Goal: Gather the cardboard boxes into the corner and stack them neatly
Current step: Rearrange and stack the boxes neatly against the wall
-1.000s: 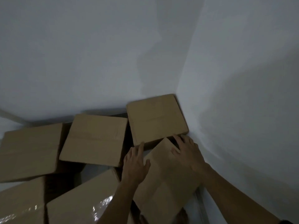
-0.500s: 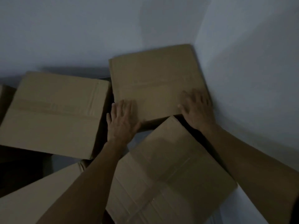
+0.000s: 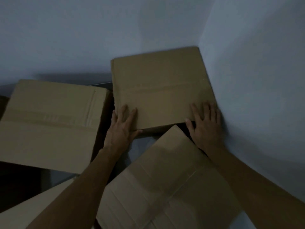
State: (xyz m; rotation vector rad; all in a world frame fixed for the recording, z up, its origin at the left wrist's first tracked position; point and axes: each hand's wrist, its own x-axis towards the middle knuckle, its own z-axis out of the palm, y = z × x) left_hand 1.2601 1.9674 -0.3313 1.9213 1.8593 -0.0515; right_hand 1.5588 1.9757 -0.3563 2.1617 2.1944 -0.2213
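A brown cardboard corner box (image 3: 158, 86) sits in the room's corner against both white walls. My left hand (image 3: 123, 124) lies on its near left corner, fingers straight on the top, thumb along the front edge. My right hand (image 3: 205, 123) lies on its near right corner beside the wall, fingers spread flat on the lid. Below my hands a second box (image 3: 165, 184) lies turned at an angle, its corner almost touching the corner box. A third box (image 3: 51, 124) sits to the left.
Another cardboard box (image 3: 29, 212) shows at the bottom left, partly behind my left forearm. The white walls meet at the right (image 3: 198, 45). A dark gap of floor (image 3: 140, 142) lies between the boxes. The room is dim.
Both hands left the angled near box and moved forward onto the corner box's near edge. The view has closed in on the corner.
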